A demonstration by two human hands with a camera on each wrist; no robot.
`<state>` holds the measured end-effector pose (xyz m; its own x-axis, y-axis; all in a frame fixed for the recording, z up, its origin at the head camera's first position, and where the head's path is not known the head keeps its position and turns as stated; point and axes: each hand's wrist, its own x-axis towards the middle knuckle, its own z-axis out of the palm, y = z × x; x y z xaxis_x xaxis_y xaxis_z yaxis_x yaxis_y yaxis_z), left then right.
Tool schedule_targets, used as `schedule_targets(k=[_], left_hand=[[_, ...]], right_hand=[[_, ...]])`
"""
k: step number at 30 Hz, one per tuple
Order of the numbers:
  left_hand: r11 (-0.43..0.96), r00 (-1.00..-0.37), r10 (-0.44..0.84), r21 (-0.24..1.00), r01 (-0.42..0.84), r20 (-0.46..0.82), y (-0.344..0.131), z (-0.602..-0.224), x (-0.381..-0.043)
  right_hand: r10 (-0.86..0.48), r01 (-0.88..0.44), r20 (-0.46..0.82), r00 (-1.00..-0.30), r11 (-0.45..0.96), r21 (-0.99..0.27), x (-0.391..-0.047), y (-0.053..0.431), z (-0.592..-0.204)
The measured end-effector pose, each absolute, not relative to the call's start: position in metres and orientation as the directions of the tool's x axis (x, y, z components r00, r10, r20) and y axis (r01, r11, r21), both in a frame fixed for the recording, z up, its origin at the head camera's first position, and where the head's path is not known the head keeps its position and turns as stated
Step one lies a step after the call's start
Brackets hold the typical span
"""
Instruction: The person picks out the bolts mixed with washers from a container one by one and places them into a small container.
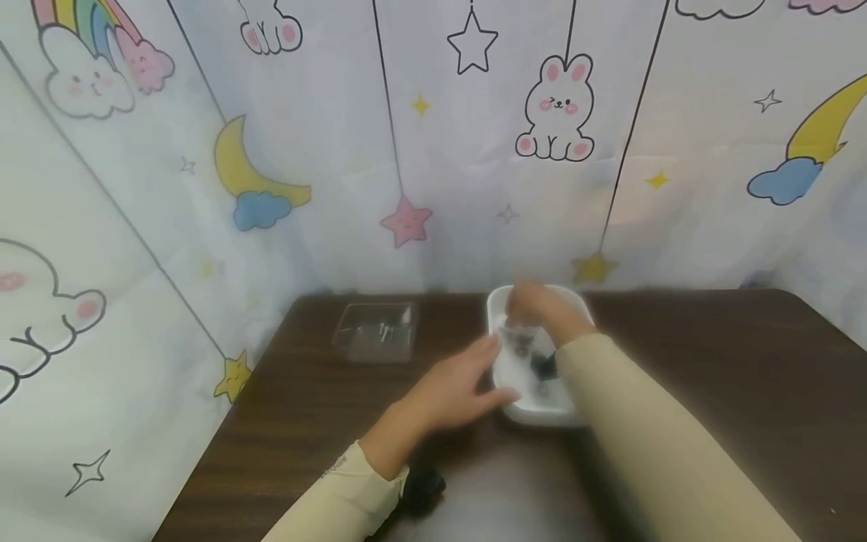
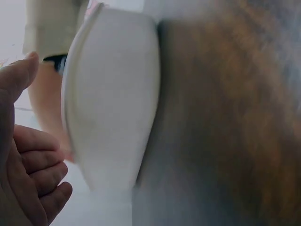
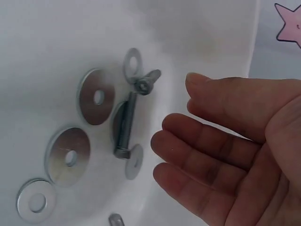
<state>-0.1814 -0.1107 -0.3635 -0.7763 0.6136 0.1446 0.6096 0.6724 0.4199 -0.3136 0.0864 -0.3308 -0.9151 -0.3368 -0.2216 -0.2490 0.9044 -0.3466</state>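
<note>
Washers (image 3: 89, 109) could slip, being thin: right hand (image 3: 254, 165) has loose, empty fingers; left hand (image 1: 452, 388), loose too, maybe touches the tub (image 2: 113, 94)

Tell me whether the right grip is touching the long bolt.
Apart: the right wrist view shows bare white container between the right grip and the long bolt.

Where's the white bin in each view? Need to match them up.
Head: white bin just right of and below centre.
Left wrist: white bin left of centre, outer wall showing.
Right wrist: white bin fills most of the picture, interior showing.
Shared landmark: right hand, at the bin in all three, partly hidden behind its rim in left wrist.
</note>
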Motion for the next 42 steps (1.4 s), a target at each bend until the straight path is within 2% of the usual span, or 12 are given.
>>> schedule_targets(k=[7, 26, 37, 42], left_hand=[[0.7, -0.797, 0.594, 0.416, 0.58, 0.112, -0.095, -0.368, -0.175], [0.711, -0.782, 0.603, 0.34, 0.616, 0.155, -0.092, -0.37, -0.171], [0.724, -0.79, 0.595, 0.328, 0.607, 0.147, -0.093, -0.37, -0.171], [0.719, -0.781, 0.599, 0.311, 0.621, 0.177, -0.093, -0.371, -0.173]], right_hand=[[-0.273, -0.141, -0.374, -0.886, 0.928, -0.345, -0.305, 0.086, -0.33], [-0.308, -0.142, -0.307, -0.901, 0.876, -0.461, -0.3, 0.081, -0.344], [-0.356, -0.222, -0.246, -0.902, 0.869, -0.443, -0.302, 0.081, -0.347], [-0.345, -0.177, -0.282, -0.895, 0.856, -0.487, -0.305, 0.082, -0.348]])
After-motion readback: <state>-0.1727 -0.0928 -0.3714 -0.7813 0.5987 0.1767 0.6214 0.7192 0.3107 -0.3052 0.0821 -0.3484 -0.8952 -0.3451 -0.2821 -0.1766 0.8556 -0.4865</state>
